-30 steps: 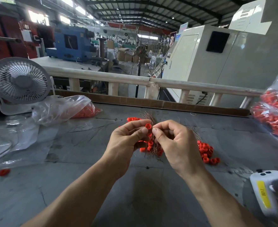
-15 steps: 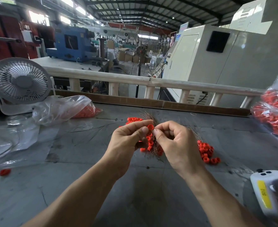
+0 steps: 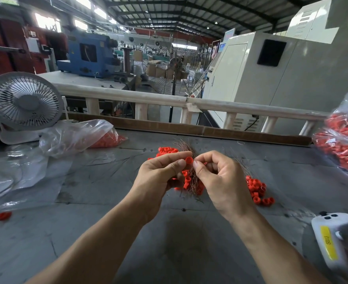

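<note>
Left hand (image 3: 158,177) around red cap (image 3: 189,160).

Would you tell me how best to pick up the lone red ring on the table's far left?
Probably from above, pinching the lone red ring across its outer wall with thumb and forefinger: it is short and round, lies alone on the table, and nothing crowds its sides.

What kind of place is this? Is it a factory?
Most likely a factory hall: a big blue machine and a white machine stand under a high metal roof, and a bag of red plastic parts lies on the grey workbench.
</note>
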Demonstrator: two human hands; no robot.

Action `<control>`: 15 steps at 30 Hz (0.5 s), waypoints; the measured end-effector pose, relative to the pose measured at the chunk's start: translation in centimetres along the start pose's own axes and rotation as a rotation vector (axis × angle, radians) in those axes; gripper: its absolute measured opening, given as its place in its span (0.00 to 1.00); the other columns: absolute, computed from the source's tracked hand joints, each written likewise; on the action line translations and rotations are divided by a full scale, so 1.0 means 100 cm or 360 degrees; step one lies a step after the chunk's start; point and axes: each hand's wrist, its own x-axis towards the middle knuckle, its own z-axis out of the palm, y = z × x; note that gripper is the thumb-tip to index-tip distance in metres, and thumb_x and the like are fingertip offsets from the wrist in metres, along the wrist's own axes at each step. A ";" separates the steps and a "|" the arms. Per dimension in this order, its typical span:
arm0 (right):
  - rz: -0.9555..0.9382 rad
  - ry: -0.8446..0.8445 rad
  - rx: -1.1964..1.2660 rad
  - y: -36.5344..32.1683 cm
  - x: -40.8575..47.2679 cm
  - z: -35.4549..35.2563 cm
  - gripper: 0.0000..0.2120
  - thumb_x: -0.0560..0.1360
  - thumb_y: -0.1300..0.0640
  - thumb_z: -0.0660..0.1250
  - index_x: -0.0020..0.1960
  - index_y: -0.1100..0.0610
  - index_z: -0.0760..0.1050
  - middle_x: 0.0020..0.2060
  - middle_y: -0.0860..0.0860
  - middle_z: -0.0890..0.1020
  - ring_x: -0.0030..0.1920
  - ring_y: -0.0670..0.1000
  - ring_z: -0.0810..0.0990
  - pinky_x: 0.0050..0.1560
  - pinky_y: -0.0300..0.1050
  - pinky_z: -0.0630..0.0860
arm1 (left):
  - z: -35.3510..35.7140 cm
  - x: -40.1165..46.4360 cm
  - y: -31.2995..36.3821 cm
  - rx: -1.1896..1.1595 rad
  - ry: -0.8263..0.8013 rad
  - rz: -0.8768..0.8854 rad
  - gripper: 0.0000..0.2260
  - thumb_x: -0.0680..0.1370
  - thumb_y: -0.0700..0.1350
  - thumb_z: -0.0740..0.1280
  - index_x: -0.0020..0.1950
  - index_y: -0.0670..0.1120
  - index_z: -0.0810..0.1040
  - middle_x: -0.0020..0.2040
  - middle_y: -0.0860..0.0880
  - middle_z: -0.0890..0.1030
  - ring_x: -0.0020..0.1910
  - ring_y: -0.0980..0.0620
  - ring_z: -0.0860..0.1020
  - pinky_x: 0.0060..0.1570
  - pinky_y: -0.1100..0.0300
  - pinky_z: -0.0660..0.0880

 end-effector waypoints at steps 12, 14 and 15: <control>0.0005 -0.0044 0.0108 0.003 0.000 0.002 0.07 0.79 0.57 0.72 0.42 0.50 0.81 0.31 0.49 0.83 0.31 0.45 0.78 0.33 0.36 0.75 | 0.000 0.000 0.000 -0.0014 0.0012 0.0031 0.10 0.73 0.40 0.72 0.53 0.44 0.88 0.45 0.42 0.85 0.35 0.51 0.77 0.40 0.57 0.80; 0.0015 -0.0059 0.0141 0.003 0.000 0.001 0.07 0.79 0.56 0.72 0.43 0.50 0.82 0.33 0.51 0.84 0.33 0.49 0.81 0.36 0.41 0.78 | -0.002 0.000 0.001 -0.0003 0.0002 0.0010 0.13 0.71 0.42 0.72 0.54 0.45 0.88 0.46 0.42 0.84 0.36 0.51 0.76 0.40 0.57 0.80; 0.0018 -0.0068 0.0144 0.003 0.000 0.000 0.07 0.79 0.56 0.72 0.43 0.49 0.82 0.33 0.52 0.84 0.33 0.49 0.81 0.37 0.41 0.78 | -0.002 0.000 0.001 0.0004 -0.0002 -0.0009 0.14 0.71 0.43 0.72 0.55 0.45 0.88 0.45 0.42 0.84 0.36 0.51 0.76 0.41 0.57 0.80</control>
